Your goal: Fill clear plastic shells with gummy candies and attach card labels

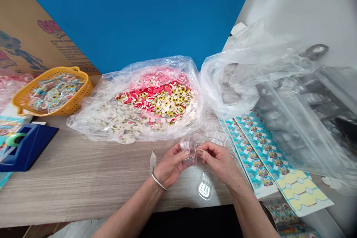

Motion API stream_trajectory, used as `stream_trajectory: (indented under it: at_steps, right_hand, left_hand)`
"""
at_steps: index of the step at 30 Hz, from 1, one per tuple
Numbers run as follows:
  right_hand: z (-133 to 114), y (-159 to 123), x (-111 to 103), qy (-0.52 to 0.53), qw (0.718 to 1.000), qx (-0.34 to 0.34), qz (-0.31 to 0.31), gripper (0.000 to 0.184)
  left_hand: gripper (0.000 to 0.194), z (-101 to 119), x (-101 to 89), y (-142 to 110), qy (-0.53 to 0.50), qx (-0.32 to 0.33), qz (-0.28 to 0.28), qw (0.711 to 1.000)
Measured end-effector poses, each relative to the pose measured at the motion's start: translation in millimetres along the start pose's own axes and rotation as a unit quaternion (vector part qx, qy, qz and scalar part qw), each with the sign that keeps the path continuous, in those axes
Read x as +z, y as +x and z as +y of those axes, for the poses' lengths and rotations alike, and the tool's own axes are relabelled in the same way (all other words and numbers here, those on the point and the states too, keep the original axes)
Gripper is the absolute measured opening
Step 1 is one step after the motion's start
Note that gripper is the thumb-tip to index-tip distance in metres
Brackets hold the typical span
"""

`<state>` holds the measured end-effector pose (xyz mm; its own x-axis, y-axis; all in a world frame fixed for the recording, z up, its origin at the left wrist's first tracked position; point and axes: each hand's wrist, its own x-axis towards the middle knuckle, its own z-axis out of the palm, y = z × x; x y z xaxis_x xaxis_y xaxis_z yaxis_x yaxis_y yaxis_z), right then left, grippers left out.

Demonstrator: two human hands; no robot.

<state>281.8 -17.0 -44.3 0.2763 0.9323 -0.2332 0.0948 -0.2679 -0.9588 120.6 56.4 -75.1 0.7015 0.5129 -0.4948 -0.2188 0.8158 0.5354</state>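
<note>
Clear plastic pieces (187,148) are held up between the two hands, just above the wood-grain table (83,178). By the left hand (173,161) they are pinched between thumb and curled fingers; at their right edge they are gripped by the thumb and bent forefinger of the right hand (216,158). A bangle (159,182) is worn on the left wrist. Below the right hand, a clear moulded shell (205,186) is laid on the table. Beyond the left hand, red, white and yellow-green candies (170,102) are contained in a large transparent bag (86,121). Well to the left of the left hand, a blue tape dispenser (30,150) is seen, with a yellow basket (71,103) filled with wrapped sweets (55,91) behind it. Just right of the right hand, printed sticker sheets (251,156) are spread.
</note>
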Motion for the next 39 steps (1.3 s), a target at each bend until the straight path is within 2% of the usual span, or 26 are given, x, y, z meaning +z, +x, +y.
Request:
stream_trajectory:
  at_steps: [2,6,9,11,14,16,19,22,25,26,27,30,32,34,39]
  right_hand:
    - [0,3,-9,-0.007,0.999,-0.003,0.04,0.025]
    - [-3,18,-30,-0.044,0.984,-0.015,0.172,0.029]
    - [-4,22,-34,-0.105,0.966,-0.033,0.234,0.026]
    - [-3,18,-25,-0.116,0.972,-0.034,0.2,0.023]
    - [2,6,-3,-0.076,0.995,-0.021,0.064,0.019]
    - [4,1,8,-0.047,0.999,-0.022,0.0,0.016]
    - [4,2,10,-0.033,0.999,-0.03,-0.004,0.017]
    - [0,8,-5,-0.054,0.994,-0.039,0.084,0.021]
    - [-6,13,-17,-0.123,0.968,-0.052,0.212,0.025]
    - [-7,13,-18,-0.14,0.962,-0.051,0.228,0.025]
    - [-7,13,-16,-0.143,0.965,-0.047,0.215,0.024]
    - [-5,6,-1,-0.078,0.995,-0.023,0.064,0.016]
    - [-2,2,9,-0.034,0.999,-0.014,-0.011,0.014]
    - [-1,-1,14,-0.003,1.0,-0.006,-0.029,0.014]
    - [-4,0,13,0.042,0.998,0.03,-0.019,0.02]
  left_hand:
    - [0.033,1,-0.8,1,0.013,0.009,0.034,0.999]
    - [0.037,2,-1.2,1,0.057,0.014,0.069,0.996]
    - [0.041,1,-0.8,1,0.073,0.011,0.086,0.994]
    - [0.045,-1,-0.5,1,0.088,0.017,0.086,0.992]
    - [0.05,-5,-0.1,2,0.117,0.053,0.063,0.99]
    - [0.05,-7,-0.4,3,0.13,0.072,0.046,0.988]
    - [0.051,-7,-2.1,4,0.135,0.072,0.045,0.987]
    - [0.054,-5,-3.9,4,0.134,0.054,0.072,0.987]
    - [0.057,-3,-2.5,2,0.141,0.041,0.081,0.986]
    - [0.057,-3,-1.3,1,0.144,0.041,0.078,0.986]
    - [0.056,-3,-0.1,1,0.146,0.042,0.072,0.986]
    - [0.052,-4,2.5,0,0.15,0.054,0.043,0.986]
    - [0.052,-4,2.6,0,0.151,0.059,0.024,0.986]
    - [0.05,-3,2.4,-1,0.144,0.053,0.011,0.988]
    - [0.041,2,5.3,-4,0.092,0.015,-0.01,0.996]
